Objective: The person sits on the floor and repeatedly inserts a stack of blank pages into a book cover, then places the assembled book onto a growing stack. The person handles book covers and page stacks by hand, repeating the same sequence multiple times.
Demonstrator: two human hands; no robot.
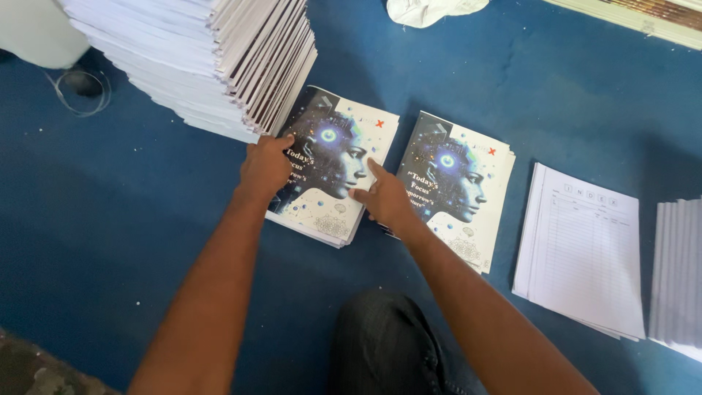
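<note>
A person kneeling on a blue carpet (146,219) works with both hands over a small pile of printed covers (333,172), each showing a glowing head in profile on a white ground. The left hand (265,167) lies on the pile's left edge, its grip curled loosely with the fingers bent down onto the top cover and pinching nothing. The right hand (384,197) rests at the pile's right edge, its grip partly spread, thumb and forefinger pressing flat on the top sheet near the lower right corner.

Just beyond the left hand, a tall leaning stack of bound pages (212,62) overhangs the pile's upper left corner, crowding that side. Just beside the right hand sits a second pile of the same covers (457,190), a narrow strip of carpet between the two piles. Farther right lies a pile of ruled white sheets (581,252), and another white stack (680,271) is cut by the frame's right edge. A crumpled white cloth (431,10) lies at the top. The person's dark-clad knee (387,351) sits near the bottom, between the forearms. Open carpet stretches to the left and below the piles.
</note>
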